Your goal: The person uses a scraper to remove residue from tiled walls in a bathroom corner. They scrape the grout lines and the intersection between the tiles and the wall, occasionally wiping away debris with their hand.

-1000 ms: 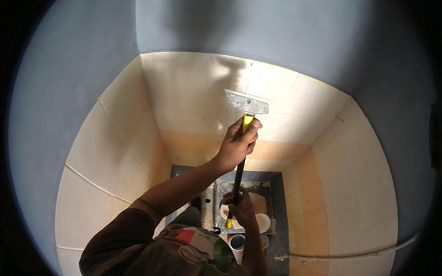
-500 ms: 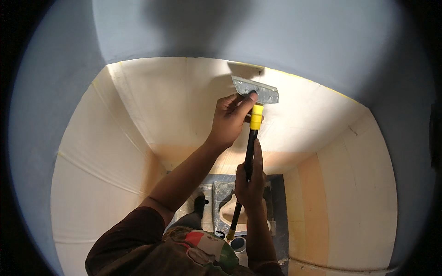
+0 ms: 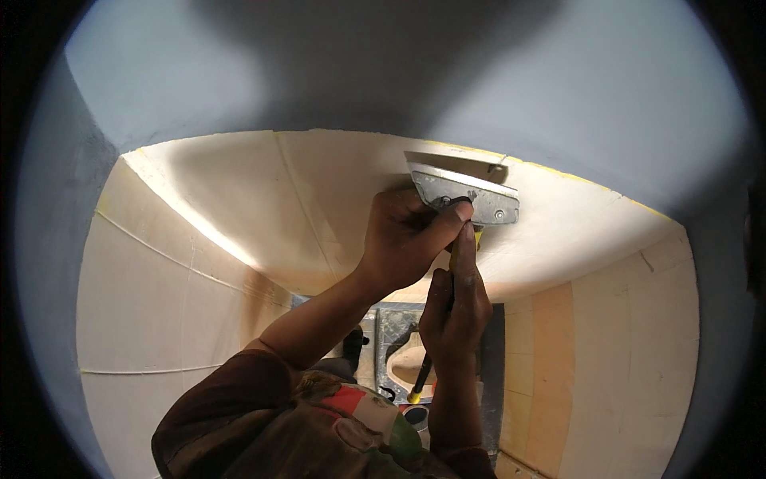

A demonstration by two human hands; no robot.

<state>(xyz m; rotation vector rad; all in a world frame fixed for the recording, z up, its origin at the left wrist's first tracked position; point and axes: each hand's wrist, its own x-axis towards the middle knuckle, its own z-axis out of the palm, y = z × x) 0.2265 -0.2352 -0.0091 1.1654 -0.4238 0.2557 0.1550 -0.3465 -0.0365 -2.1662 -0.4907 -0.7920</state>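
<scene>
A long-handled scraper (image 3: 495, 201) is held in front of the pale wall, its wide grey metal head just below the wall's upper edge. My left hand (image 3: 403, 243) is closed on the head's base, the thumb pressed on a dark knob there. My right hand (image 3: 456, 315) wraps round the handle right below, its fingertips close to my left thumb. Most of the black handle and its yellow collar are hidden behind my hands. The handle's lower yellow tip (image 3: 414, 397) shows down by my shirt.
Cream tiled walls (image 3: 630, 343) with an orange band stand close on both sides and ahead. Above them runs a blue-grey painted surface (image 3: 383, 80) with a dark shadow. Below lie a squat toilet pan (image 3: 408, 363) and a round container (image 3: 415, 415) on the floor.
My right hand has moved up the handle toward the scraper head. The head now appears larger and farther right, and the handle more foreshortened. My left hand stays on the head.
</scene>
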